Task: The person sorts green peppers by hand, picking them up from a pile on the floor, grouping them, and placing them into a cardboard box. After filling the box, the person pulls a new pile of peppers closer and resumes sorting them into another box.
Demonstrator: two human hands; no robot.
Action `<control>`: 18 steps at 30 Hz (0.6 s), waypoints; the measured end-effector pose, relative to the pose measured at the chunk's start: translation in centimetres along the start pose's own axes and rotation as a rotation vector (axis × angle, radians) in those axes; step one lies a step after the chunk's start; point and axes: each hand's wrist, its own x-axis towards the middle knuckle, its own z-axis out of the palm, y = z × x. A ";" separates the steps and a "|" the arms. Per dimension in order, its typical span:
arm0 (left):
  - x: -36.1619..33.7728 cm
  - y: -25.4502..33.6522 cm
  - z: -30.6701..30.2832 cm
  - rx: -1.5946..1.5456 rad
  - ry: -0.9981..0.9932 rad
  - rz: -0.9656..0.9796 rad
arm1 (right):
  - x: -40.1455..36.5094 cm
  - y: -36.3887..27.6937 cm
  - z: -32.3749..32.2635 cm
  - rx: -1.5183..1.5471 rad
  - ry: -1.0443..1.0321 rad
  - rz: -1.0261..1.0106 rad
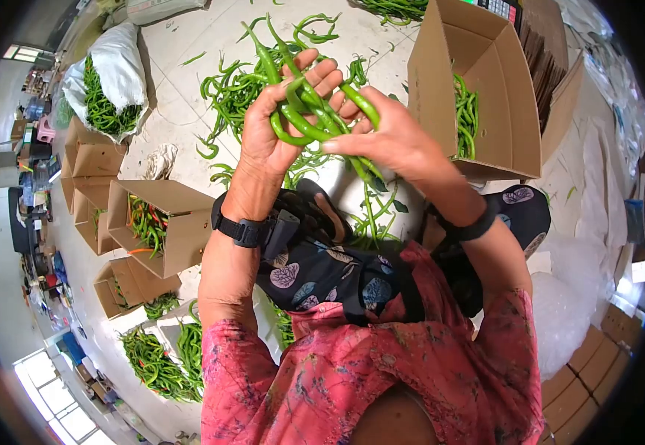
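Several long green peppers [311, 100] lie across my two hands, above the floor in front of me. My left hand [274, 126] is cupped palm up under them, its fingers curled around the bunch. On the other side my right hand [393, 137] holds the same bunch, with the thumb along the lower peppers and a pepper by its fingers. Below and beyond my hands, a loose pile of green peppers [233, 96] is spread on the floor. More peppers [371, 211] are near my feet, under my hands.
At the right stands an open cardboard box [512, 111] with green peppers inside. Open boxes [189, 200] stand at the left, one with red and green peppers. A white sack [118, 63] of peppers lies at the upper left, another pepper pile [148, 363] at the lower left.
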 end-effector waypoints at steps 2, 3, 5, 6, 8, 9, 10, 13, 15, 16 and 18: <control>0.1 -0.2 0.1 0.009 0.009 0.003 | 1.1 1.7 1.1 -0.179 0.053 -0.016; 0.2 -0.1 0.2 0.019 0.021 0.010 | 1.5 2.0 1.6 0.076 0.029 -0.101; 0.1 0.2 0.0 0.033 0.001 0.014 | 1.0 1.8 0.9 0.357 -0.083 -0.065; 0.0 0.5 0.1 0.038 0.002 0.017 | 1.2 2.1 0.5 0.358 -0.086 -0.068; -0.2 0.4 0.4 0.106 -0.019 0.029 | 1.5 2.9 -0.2 0.681 -0.134 -0.027; -0.2 0.2 0.8 0.154 0.010 0.038 | 1.2 2.8 -0.6 0.671 -0.111 -0.013; 0.0 -0.1 0.8 0.152 0.006 0.038 | 1.1 2.9 -0.5 0.668 -0.109 -0.014; 0.3 -0.1 0.9 0.335 0.017 -0.061 | 0.9 2.4 0.1 0.536 -0.038 -0.171; 0.0 -0.8 1.9 0.380 0.050 -0.062 | 1.8 2.8 -0.3 0.492 -0.016 -0.088; 0.0 -1.2 2.4 0.400 0.075 -0.046 | 2.0 2.9 -0.6 0.439 0.010 -0.003; -0.1 -1.3 2.1 0.449 0.067 -0.080 | 2.1 2.9 -0.3 0.413 0.054 -0.025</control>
